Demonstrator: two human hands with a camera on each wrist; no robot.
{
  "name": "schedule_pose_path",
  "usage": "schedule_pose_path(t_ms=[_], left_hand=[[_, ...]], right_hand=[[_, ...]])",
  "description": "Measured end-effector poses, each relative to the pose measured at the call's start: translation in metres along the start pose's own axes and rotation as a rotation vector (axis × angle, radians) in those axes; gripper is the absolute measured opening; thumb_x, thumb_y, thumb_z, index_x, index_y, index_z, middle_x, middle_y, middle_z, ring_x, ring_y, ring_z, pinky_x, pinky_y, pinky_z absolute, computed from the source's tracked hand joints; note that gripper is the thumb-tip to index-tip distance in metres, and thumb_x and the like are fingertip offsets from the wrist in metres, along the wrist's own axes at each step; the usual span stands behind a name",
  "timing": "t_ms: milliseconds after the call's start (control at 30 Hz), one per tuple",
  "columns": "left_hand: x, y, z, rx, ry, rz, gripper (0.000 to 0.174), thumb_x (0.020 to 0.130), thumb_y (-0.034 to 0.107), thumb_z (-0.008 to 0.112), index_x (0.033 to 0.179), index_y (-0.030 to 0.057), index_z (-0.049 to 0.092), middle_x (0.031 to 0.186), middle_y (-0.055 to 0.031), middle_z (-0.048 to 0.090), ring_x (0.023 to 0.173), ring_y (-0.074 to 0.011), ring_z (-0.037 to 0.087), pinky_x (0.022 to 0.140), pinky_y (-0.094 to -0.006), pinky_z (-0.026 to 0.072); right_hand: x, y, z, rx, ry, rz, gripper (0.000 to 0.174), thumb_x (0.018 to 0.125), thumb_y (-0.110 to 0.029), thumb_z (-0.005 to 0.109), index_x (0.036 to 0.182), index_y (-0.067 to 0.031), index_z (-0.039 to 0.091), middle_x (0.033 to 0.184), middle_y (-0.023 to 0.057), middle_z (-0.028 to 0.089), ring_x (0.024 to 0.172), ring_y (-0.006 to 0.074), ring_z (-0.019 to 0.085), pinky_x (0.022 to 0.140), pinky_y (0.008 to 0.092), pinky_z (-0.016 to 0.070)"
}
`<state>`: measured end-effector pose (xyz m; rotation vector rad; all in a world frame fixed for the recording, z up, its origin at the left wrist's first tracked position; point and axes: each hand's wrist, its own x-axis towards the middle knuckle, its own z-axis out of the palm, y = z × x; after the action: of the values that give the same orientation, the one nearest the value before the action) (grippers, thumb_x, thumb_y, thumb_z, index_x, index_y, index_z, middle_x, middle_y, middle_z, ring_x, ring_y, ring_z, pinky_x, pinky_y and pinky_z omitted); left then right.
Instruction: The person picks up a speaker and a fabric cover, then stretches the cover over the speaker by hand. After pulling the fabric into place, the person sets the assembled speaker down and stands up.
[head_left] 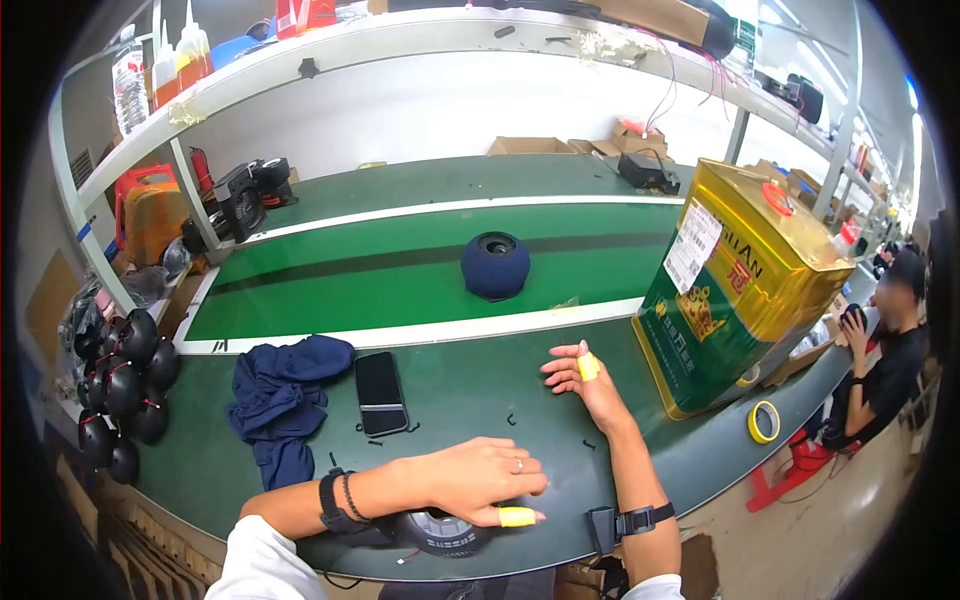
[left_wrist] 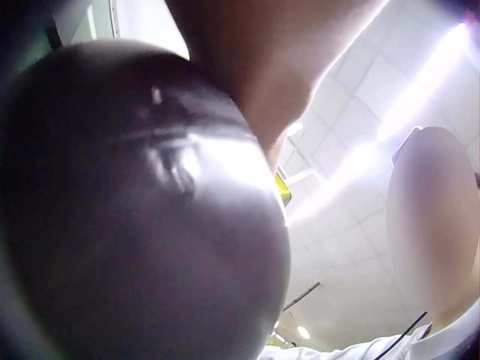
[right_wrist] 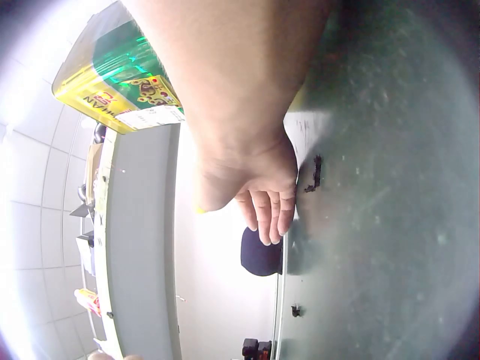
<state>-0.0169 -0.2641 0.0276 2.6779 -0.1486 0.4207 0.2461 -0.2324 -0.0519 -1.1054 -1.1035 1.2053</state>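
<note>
In the head view, your left grip [head_left: 488, 475] is palm down at the lower centre of the frame, over the black wheel [head_left: 447, 540] at the bottom edge of the tabletop [head_left: 200, 440]; its fingers are relaxed and slightly bent, pinching nothing you can see, and whether it touches the wheel you cannot tell. Your right grip [head_left: 592, 388] is raised right of centre, fingers loosely spread and holding nothing, near the large green-and-gold tin [head_left: 730, 300]. The blue cloth [head_left: 285, 400] and phone [head_left: 380, 392] are left of centre; the dark blue ball-shaped thing [head_left: 496, 268] is at upper centre. In the left wrist view, a glossy dark rounded surface [left_wrist: 142, 225] fills the left side, and you cannot tell the state of the fingers. In the right wrist view, your right grip is at the centre, its fingers extended and empty, the tin at upper left.
</note>
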Motion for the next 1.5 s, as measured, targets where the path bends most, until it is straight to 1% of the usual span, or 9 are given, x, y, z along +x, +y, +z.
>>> schedule_pose_path(t_ms=[167,300,500,633,867,967,1133,1267,1500], left_hand=[[0.01,-0.001,0.012,0.114,0.126,0.212,0.039,0.098,0.042,0.067,0.089,0.0055,0.056,0.083,-0.0071,0.054,0.076,-0.0263,0.057,0.07,-0.0373,0.0458],[0.009,-0.003,0.012,0.1,0.183,0.192,0.038,0.097,0.041,0.067,0.088,0.0059,0.055,0.082,-0.007,0.054,0.075,-0.026,0.056,0.069,-0.0363,0.0454],[0.008,-0.005,0.016,0.07,0.26,0.19,0.038,0.101,0.042,0.062,0.087,0.0073,0.054,0.079,-0.0062,0.054,0.075,-0.0233,0.057,0.067,-0.036,0.0427],[0.005,-0.001,0.015,0.055,0.256,0.14,0.038,0.101,0.042,0.061,0.089,0.0065,0.055,0.08,-0.0063,0.055,0.076,-0.0241,0.058,0.068,-0.0363,0.0433],[0.007,-0.011,0.024,0.078,0.289,0.138,0.036,0.097,0.046,0.065,0.094,0.01,0.061,0.086,-0.0059,0.064,0.082,-0.0246,0.065,0.073,-0.0357,0.0489],[0.011,-0.002,0.001,0.098,0.015,0.052,0.035,0.099,0.044,0.063,0.093,0.0086,0.062,0.085,-0.0078,0.067,0.084,-0.027,0.068,0.076,-0.0386,0.0508],[0.012,0.0,-0.002,0.067,-0.016,-0.05,0.02,0.088,0.027,0.072,0.093,0.0096,0.064,0.088,-0.0049,0.068,0.08,-0.0264,0.066,0.075,-0.0384,0.0512],[0.015,0.008,-0.004,-0.108,0.094,-0.089,0.019,0.091,0.02,0.067,0.09,0.0029,0.059,0.088,-0.0184,0.063,0.086,-0.04,0.062,0.079,-0.047,0.0494],[0.017,0.01,-0.006,-0.085,0.075,-0.123,0.012,0.091,0.012,0.064,0.093,0.0013,0.06,0.089,-0.0195,0.063,0.086,-0.042,0.061,0.078,-0.0482,0.0497]], right_hand=[[0.024,0.003,0.013,-0.297,0.287,-0.294,0.03,0.102,-0.025,0.066,0.123,-0.0047,0.061,0.113,0.0102,0.068,0.098,0.018,0.065,0.082,0.0316,0.0536],[0.081,-0.036,0.045,-0.954,0.212,-0.541,0.053,0.088,-0.026,0.081,0.131,-0.0085,0.057,0.135,0.0199,0.051,0.13,0.039,0.048,0.104,0.0502,0.0456],[0.195,-0.02,0.043,-1.175,0.265,-0.214,0.097,0.059,-0.038,0.1,0.14,-0.0243,0.049,0.158,0.0361,0.025,0.148,0.0552,0.024,0.118,0.0603,0.0337],[0.194,-0.032,0.046,-1.084,0.206,-0.246,0.088,0.059,-0.032,0.1,0.131,-0.0209,0.051,0.151,0.0345,0.036,0.132,0.053,0.051,0.111,0.052,0.0472],[0.091,-0.035,0.062,-1.014,0.054,-0.453,0.083,0.056,-0.03,0.099,0.124,-0.0099,0.055,0.137,0.0307,0.049,0.132,0.0504,0.047,0.109,0.0552,0.0459],[0.069,-0.018,0.062,-1.052,0.056,-0.465,0.09,0.061,-0.026,0.097,0.136,-0.0153,0.047,0.156,0.0389,0.025,0.145,0.0582,0.03,0.121,0.0562,0.0341],[0.061,-0.01,0.053,-0.591,0.226,-0.474,0.069,0.09,-0.035,0.081,0.142,-0.0055,0.047,0.15,0.0242,0.043,0.141,0.0369,0.046,0.113,0.0459,0.0429],[0.09,0.055,0.002,-0.162,0.475,-0.304,0.023,0.104,-0.025,0.062,0.104,-0.002,0.064,0.087,0.0049,0.069,0.071,0.0143,0.066,0.065,0.0317,0.0541],[0.082,0.04,0.007,-0.367,0.461,-0.256,0.006,0.096,-0.005,0.059,0.097,-0.0008,0.063,0.078,0.0059,0.066,0.067,0.0136,0.061,0.061,0.0307,0.049]])
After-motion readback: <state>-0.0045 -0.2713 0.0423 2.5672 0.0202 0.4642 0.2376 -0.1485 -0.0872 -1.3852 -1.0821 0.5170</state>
